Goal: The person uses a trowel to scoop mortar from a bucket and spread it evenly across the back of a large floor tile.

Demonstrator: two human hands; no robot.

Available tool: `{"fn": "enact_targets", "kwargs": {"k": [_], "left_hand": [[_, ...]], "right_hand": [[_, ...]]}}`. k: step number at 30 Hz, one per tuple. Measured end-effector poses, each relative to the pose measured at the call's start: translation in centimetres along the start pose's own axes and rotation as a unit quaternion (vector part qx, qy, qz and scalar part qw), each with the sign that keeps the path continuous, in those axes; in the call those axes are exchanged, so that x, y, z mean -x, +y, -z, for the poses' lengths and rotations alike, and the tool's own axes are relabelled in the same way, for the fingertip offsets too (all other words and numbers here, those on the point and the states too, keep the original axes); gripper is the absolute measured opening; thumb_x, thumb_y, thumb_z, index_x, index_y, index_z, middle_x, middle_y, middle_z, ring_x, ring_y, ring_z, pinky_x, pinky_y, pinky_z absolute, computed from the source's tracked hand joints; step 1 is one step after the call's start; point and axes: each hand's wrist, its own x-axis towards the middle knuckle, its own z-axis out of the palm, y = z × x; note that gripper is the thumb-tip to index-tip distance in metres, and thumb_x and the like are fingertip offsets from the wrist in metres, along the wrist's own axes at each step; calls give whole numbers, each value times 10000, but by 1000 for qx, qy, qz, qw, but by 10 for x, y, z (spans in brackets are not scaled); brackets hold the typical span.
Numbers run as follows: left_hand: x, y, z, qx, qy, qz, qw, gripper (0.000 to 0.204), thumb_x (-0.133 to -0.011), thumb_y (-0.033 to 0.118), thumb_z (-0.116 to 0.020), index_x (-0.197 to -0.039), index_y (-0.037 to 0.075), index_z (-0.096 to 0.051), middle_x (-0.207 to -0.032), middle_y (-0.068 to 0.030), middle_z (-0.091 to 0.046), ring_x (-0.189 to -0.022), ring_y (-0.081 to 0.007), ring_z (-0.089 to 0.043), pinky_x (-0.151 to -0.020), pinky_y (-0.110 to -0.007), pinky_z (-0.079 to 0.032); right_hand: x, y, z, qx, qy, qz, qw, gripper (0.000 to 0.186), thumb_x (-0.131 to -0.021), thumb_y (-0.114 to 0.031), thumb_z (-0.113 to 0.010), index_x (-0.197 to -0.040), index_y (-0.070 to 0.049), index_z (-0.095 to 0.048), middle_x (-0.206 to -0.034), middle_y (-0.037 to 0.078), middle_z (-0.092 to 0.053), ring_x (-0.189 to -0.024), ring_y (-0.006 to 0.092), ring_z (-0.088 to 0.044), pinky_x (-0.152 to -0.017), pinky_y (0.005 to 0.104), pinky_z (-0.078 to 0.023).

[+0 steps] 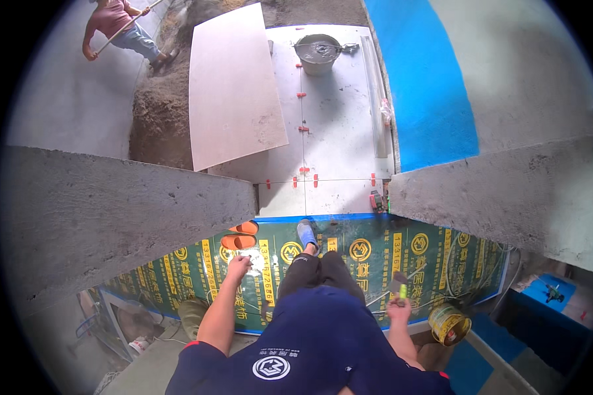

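My left hand (239, 265) hangs over green printed floor covering (362, 270), left of my legs and near a pair of orange slippers (244, 241). Its fingers are curled, with what may be a small dark item at the tips, too small to name. My right hand (398, 307) grips the yellow-green handle of a flat scraper (399, 284), its blade pointing up. A yellow bucket (450, 322) stands just to the right of that hand. My foot in a blue-grey shoe is near the tiled doorway.
Concrete wall ends (125, 217) flank white tiles with red clips (336, 118). On them are a grey mortar bucket (317, 62), a loose tile (234, 92), long straightedges and a measuring tool. A co-worker (118, 26) holds a pole at upper left. Blue coating (418, 85) covers a strip at right.
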Motion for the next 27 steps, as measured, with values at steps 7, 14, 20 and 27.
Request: {"fn": "enact_targets", "kwargs": {"k": [7, 14, 20, 27], "left_hand": [[10, -17, 25, -31, -13, 22, 999, 210, -913, 191, -600, -963, -10, -631, -806, -60, -649, -654, -126, -594, -609, -259, -474], [-5, -18, 55, 15, 15, 0, 1000, 215, -943, 210, -597, -991, 1, -617, -839, -80, -665, -702, -170, -642, -623, -285, -502], [-26, 0, 38, 96, -3, -44, 994, 252, -942, 204, -585, -1074, -10, -581, -870, -75, -641, -721, -145, -628, -573, -250, -457], [-43, 0, -8, 174, 38, 116, 977, 224, -951, 239, -564, -1021, 27, -576, -827, -74, -637, -700, -169, -644, -534, -271, -471]], "right_hand": [[-20, 115, -116, 77, 16, -104, 991, 337, -900, -236, -531, -1168, -31, -544, -1080, 115, -669, -792, 157, -634, -712, 326, -458], [-20, 147, -268, 109, -210, -140, 962, 349, -884, -190, -537, -1191, -34, -591, -1109, 100, -685, -792, 162, -659, -736, 330, -506], [7, 125, -436, 102, -415, -188, 885, 419, -887, -188, -551, -1239, 40, -545, -1092, 111, -666, -833, 183, -648, -803, 335, -514], [57, 123, -644, 100, -526, -199, 821, 404, -905, -115, -546, -1291, -7, -495, -1199, 115, -600, -865, 164, -595, -802, 329, -474]]}}
